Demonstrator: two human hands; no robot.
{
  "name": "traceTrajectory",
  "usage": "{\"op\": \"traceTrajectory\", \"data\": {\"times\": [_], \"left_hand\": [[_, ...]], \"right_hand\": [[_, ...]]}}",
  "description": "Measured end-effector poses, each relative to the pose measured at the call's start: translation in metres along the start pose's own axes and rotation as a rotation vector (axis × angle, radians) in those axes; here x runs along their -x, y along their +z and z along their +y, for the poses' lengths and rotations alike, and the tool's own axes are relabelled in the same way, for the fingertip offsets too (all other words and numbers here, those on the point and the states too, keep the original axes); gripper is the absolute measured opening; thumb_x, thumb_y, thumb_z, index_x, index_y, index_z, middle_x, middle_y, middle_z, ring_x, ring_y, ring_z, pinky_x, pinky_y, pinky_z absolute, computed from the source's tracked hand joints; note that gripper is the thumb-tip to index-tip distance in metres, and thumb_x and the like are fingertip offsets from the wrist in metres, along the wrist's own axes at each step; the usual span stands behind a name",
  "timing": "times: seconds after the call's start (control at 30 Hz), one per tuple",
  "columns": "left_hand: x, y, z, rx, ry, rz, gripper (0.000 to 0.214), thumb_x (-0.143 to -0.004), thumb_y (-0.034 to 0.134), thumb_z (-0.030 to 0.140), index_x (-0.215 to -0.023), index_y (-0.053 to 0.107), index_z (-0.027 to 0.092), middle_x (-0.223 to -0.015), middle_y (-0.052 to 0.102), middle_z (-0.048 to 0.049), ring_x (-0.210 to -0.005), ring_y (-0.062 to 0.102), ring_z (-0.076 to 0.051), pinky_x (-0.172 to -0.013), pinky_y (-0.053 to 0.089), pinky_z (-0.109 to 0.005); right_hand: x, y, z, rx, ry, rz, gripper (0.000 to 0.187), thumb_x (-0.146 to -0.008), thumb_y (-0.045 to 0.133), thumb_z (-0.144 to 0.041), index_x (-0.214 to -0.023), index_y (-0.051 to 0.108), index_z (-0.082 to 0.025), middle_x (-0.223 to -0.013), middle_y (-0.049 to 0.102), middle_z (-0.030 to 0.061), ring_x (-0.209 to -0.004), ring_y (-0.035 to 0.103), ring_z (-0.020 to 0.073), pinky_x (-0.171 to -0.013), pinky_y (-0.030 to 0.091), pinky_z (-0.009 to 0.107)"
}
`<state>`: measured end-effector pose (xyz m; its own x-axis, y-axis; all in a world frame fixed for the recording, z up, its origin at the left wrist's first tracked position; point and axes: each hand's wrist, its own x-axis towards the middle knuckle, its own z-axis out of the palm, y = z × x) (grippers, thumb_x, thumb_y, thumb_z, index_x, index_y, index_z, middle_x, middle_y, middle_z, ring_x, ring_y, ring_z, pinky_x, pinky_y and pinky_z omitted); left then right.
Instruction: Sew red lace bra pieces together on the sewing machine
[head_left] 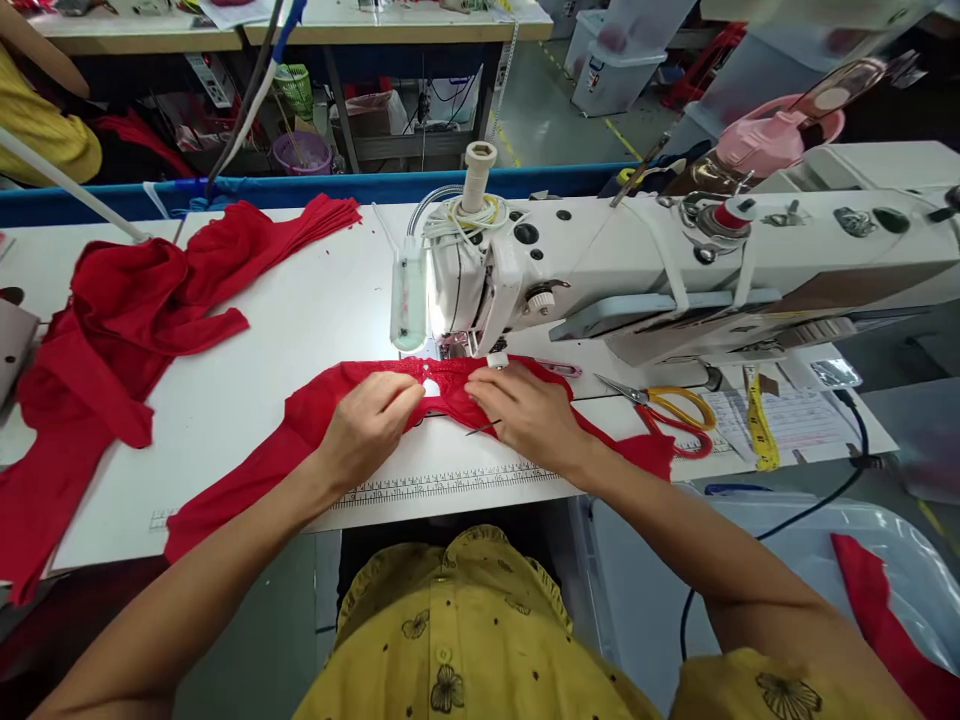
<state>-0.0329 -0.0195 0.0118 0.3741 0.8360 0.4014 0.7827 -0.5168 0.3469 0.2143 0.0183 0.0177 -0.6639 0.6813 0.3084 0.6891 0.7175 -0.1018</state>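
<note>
A red fabric piece with a lacy centre lies across the sewing table, its middle edge at the needle area of a white sewing machine. My left hand pinches the cloth just left of the centre. On the other side, my right hand is closed on the same cloth, near the presser foot. A thin dark pointed tool sticks out from under my right hand; its other end is hidden. Between the hands a small white gap shows in the fabric.
A heap of red fabric covers the table's left side. Right of my hands lie scissors with orange and red handles, a yellow tape measure and papers. A clear plastic bin stands below the front edge at right.
</note>
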Motion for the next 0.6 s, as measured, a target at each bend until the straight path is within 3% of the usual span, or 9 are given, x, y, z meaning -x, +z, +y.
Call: {"op": "traceTrajectory", "data": {"times": [0.1,0.23,0.37,0.6], "left_hand": [[-0.003,0.008,-0.008,0.058,0.04,-0.127,0.025,-0.103,0.044,0.027,-0.106,0.068,0.018,-0.11,0.07,-0.0114,-0.104,0.064,-0.024,-0.095,0.052,-0.04],[0.004,0.016,-0.022,0.087,-0.019,-0.158,0.036,-0.099,0.057,0.04,-0.127,0.061,0.019,-0.133,0.064,-0.0143,-0.127,0.057,-0.03,-0.114,0.041,-0.055],[0.012,0.017,-0.028,0.094,-0.067,-0.159,0.048,-0.097,0.061,0.044,-0.137,0.054,0.019,-0.14,0.061,-0.0143,-0.132,0.054,-0.03,-0.119,0.034,-0.057],[0.01,0.016,-0.025,0.085,-0.111,-0.164,0.048,-0.097,0.058,0.047,-0.138,0.054,0.021,-0.139,0.062,-0.0135,-0.129,0.057,-0.031,-0.117,0.037,-0.055]], "right_hand": [[-0.004,0.015,-0.001,-0.127,-0.117,-0.037,0.032,-0.106,0.043,-0.03,-0.114,0.072,-0.021,-0.122,0.073,0.0044,-0.109,0.063,0.0193,-0.057,0.045,0.028],[-0.004,0.03,0.004,-0.165,-0.101,-0.072,0.05,-0.1,0.051,-0.055,-0.13,0.067,-0.018,-0.135,0.067,0.0097,-0.115,0.063,0.0258,-0.056,0.051,0.03],[0.002,0.031,0.007,-0.148,-0.061,-0.115,0.057,-0.098,0.052,-0.057,-0.137,0.063,-0.018,-0.139,0.065,0.011,-0.11,0.065,0.0276,-0.063,0.056,0.034],[0.004,0.033,0.008,-0.152,-0.011,-0.161,0.058,-0.097,0.054,-0.061,-0.138,0.063,-0.021,-0.137,0.067,0.0095,-0.111,0.066,0.0285,-0.063,0.054,0.032]]}}
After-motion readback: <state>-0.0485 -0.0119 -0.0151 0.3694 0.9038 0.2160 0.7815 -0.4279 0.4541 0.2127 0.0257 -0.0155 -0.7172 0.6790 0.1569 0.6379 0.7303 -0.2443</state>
